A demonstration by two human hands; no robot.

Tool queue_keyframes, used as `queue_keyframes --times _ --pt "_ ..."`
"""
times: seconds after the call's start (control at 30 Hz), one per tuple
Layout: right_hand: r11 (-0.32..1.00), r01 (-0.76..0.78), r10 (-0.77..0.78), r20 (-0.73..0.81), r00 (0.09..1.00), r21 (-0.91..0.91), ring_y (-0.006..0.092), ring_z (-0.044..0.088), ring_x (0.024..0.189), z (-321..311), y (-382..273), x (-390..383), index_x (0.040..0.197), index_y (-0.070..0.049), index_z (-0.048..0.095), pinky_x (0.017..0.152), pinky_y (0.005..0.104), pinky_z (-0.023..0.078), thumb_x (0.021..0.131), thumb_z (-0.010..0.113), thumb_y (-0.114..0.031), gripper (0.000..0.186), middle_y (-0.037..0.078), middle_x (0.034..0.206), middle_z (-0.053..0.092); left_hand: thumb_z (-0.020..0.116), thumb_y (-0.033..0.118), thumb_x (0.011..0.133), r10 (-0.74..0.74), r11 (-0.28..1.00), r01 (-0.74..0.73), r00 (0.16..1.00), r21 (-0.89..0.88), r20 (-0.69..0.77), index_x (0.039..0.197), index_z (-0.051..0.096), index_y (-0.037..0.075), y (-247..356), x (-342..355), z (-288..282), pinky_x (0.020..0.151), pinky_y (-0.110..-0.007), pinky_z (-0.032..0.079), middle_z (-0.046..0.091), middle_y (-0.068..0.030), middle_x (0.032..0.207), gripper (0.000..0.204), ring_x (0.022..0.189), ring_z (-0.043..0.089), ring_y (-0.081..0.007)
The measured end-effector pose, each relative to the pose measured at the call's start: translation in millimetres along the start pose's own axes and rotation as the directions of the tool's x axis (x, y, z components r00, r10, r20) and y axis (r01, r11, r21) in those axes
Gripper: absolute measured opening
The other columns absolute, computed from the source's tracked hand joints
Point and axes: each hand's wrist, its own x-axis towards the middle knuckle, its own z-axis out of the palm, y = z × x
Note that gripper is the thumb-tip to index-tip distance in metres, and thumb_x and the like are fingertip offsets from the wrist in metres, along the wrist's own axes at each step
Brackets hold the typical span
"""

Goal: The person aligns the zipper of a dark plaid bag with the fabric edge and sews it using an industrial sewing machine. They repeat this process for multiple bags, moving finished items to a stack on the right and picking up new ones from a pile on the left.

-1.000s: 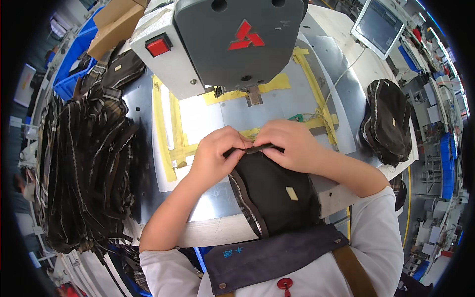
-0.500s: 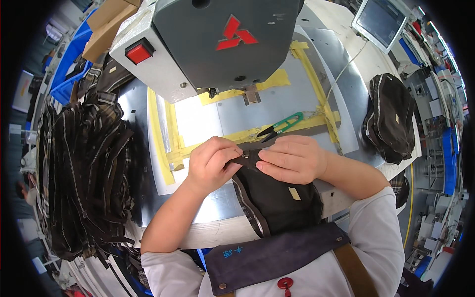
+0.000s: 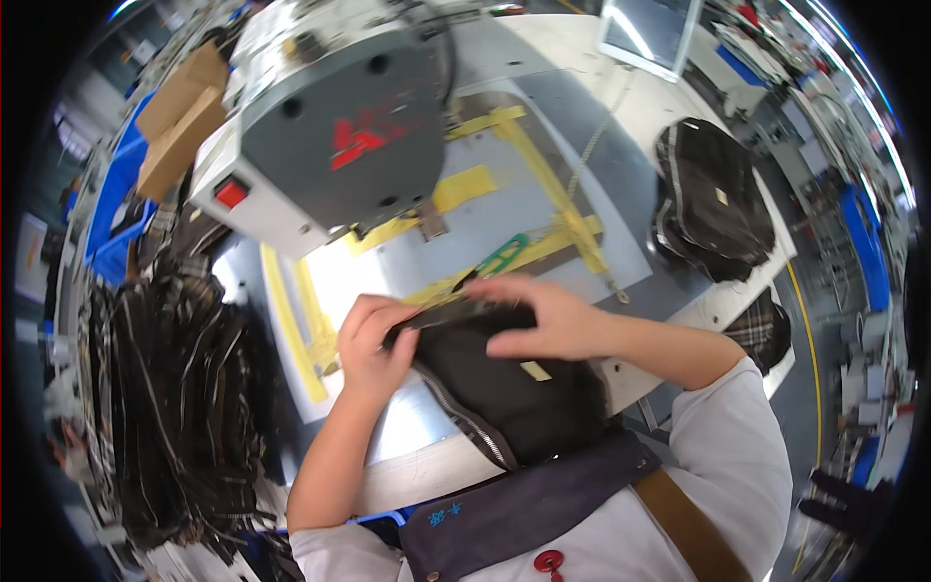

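Note:
A dark fabric bag piece (image 3: 504,403) with a metal zipper along its left side and a small cream label lies at the front of the machine bed, reaching down to my apron. My left hand (image 3: 373,344) pinches its far left corner between thumb and fingers. Over its far right part is my right hand (image 3: 553,320), thumb and fingers apart and slightly blurred, with nothing gripped. Just beyond those fingertips lie green-handled thread snips (image 3: 502,254), their dark blades partly hidden.
A grey sewing machine head (image 3: 339,136) stands over a metal plate edged with yellow tape (image 3: 543,175). Many dark zippered pieces (image 3: 184,407) hang in a pile at left. A stack of bag pieces (image 3: 713,199) sits at right, below a screen (image 3: 650,34). Blue bins (image 3: 116,209) and a cardboard box (image 3: 184,126) are far left.
My right hand has let go of the piece's far edge and spread its fingers. My left hand has shifted left and nearer, still pinching the fabric. The whole view has turned and shifted.

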Motion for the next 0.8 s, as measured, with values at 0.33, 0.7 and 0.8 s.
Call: queue_keyframes --times 0.33,0.7,0.8 --pt "0.985 -0.070 0.027 -0.257 0.966 -0.160 0.0185 0.061 0.067 -73 -29 -82 0.105 -0.003 0.065 0.064 0.0310 0.048 0.085 0.070 -0.018 0.025 0.015 0.077 0.063 0.073 0.007 0.076 -0.115 0.947 0.165 0.975 -0.275 0.189 0.121 0.060 0.004 10 -4 12 0.066 -0.029 0.052 0.064 -0.0127 0.096 0.048 0.073 0.062 -0.0183" --pt "0.933 0.056 0.268 -0.791 0.551 0.355 0.0167 0.066 0.094 -242 -1 -109 0.119 0.003 0.056 0.083 0.0316 0.054 0.085 0.071 -0.016 0.041 0.008 0.103 0.068 0.068 -0.002 0.078 -0.135 0.976 0.176 0.952 -0.129 0.275 0.107 0.064 0.003 9 -4 9 0.063 -0.026 0.052 0.064 -0.0109 0.095 0.030 0.068 0.062 -0.0166" --pt "0.851 -0.511 0.111 -0.912 0.396 -0.118 0.0250 0.064 0.102 -295 68 -135 0.122 0.002 0.055 0.089 0.0365 0.051 0.081 0.072 -0.016 0.048 0.013 0.107 0.067 0.068 -0.002 0.078 -0.132 0.976 0.180 0.937 -0.125 0.324 0.107 0.064 0.003 8 -2 17 0.063 -0.026 0.052 0.064 -0.0107 0.095 0.029 0.069 0.063 -0.0172"
